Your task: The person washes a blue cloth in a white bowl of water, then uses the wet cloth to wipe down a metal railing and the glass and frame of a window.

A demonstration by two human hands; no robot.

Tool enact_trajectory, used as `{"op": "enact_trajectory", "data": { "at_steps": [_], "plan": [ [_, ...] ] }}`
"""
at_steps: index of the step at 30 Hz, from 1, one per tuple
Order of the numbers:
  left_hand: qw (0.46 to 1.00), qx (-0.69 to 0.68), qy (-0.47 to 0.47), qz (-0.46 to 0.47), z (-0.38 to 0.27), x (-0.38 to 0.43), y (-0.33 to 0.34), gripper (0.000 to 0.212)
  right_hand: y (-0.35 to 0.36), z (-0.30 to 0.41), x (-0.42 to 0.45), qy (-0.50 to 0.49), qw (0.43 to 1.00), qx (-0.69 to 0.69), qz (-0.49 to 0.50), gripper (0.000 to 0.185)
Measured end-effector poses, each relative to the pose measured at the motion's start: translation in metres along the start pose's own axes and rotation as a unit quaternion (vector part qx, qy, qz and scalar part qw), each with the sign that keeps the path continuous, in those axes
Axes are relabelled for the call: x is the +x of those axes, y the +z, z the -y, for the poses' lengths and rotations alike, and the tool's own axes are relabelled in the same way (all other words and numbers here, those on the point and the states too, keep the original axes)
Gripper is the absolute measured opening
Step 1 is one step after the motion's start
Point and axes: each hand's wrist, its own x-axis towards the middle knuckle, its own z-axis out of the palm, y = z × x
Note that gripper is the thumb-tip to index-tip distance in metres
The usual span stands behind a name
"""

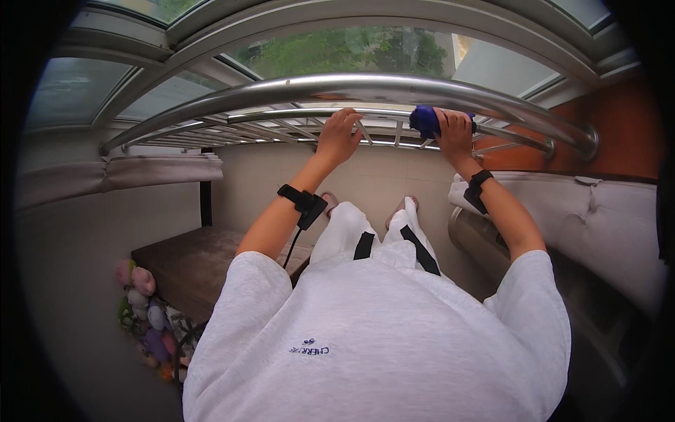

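Note:
My right hand [454,132] is closed around a bunched purple cloth [425,121], pressed against the lower metal rail [390,114] of a window guard railing. Part of the cloth is hidden under my fingers. To the left, my left hand [338,134] is at the same lower rail, fingers loosely bent and thumb apart, with no object seen in it. Whether its fingertips bear on the rail is hard to tell. The thick shiny top rail [337,87] curves just beyond both hands. Thin metal bars [398,133] run below the lower rail.
Framed window panes [337,53] stand behind the railing, with trees outside. A brown table-like surface [200,258] and several plush toys [142,282] are at left. Pale padded covers [548,203] lie at right, beside an orange-brown panel [617,126]. Tiled floor [274,174] lies below.

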Motion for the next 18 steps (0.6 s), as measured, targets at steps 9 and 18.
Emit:
{"op": "enact_trajectory", "data": {
  "at_steps": [9,18],
  "plan": [
    [0.984,-0.032,-0.111,-0.132,0.137,-0.079,-0.065,0.018,0.048,0.164,0.081,-0.077,0.997,0.002,0.000,0.064],
    [0.962,-0.099,-0.233,-0.100,0.304,-0.169,-0.154,0.016,0.123,0.401,0.199,-0.107,0.994,0.001,0.010,0.049]
  ]
}}
